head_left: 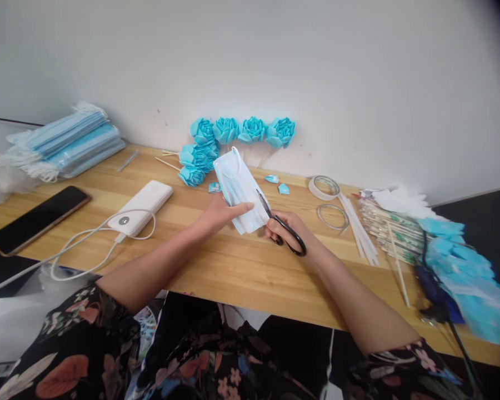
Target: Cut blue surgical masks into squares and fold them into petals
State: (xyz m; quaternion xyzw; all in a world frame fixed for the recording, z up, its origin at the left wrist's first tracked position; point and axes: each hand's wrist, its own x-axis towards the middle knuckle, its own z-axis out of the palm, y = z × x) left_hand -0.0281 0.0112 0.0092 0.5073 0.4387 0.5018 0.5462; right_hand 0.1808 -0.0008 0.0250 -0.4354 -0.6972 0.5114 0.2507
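Observation:
In the middle of the head view, my left hand (225, 214) grips a light blue face mask (239, 186) by its lower left part, thumb on top. The mask is tilted above the table, with a white ear loop at its upper end. My right hand (285, 225) is closed on black-handled scissors (292, 239). Their blades point up and left and lie at the mask's right edge; whether they touch it I cannot tell. Just behind the mask are several blue flowers (252, 130) on thin sticks, and small blue scraps (283, 189).
A stack of face masks (79, 139) lies at the back left. Nearer are a phone (39, 219) and a power bank (141, 208) with a white cable. To the right are a tape roll (324, 188), a wire coil (332, 216), white strips (360, 233), sticks (400, 266) and blue material (462, 266).

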